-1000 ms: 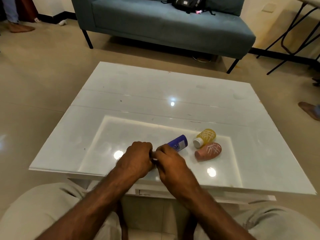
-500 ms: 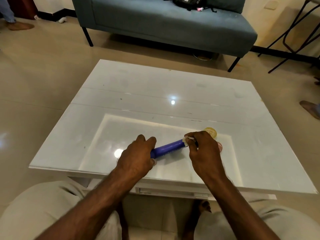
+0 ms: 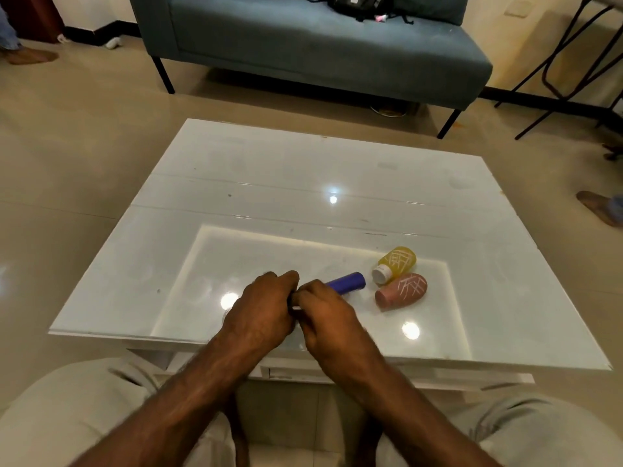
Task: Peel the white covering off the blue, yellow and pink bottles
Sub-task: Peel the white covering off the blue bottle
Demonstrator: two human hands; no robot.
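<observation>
The blue bottle lies on the white table, its far end bare and pointing right. My left hand grips its near end, which is hidden under my fingers. My right hand sits close against the left and pinches a thin white strip of covering between the two hands. The yellow bottle with a white cap lies to the right, white criss-cross covering on its side. The pink bottle lies just in front of it, also with white criss-cross covering.
A grey-blue sofa with a black bag stands beyond the table. Black metal legs are at the far right. Another person's foot is on the floor at right, and one at far left. My knees are below the table edge.
My right hand came back from the bottle's far end to meet my left hand at the near end. The far end shows no white patch now. The yellow and pink bottles are uncovered again.
</observation>
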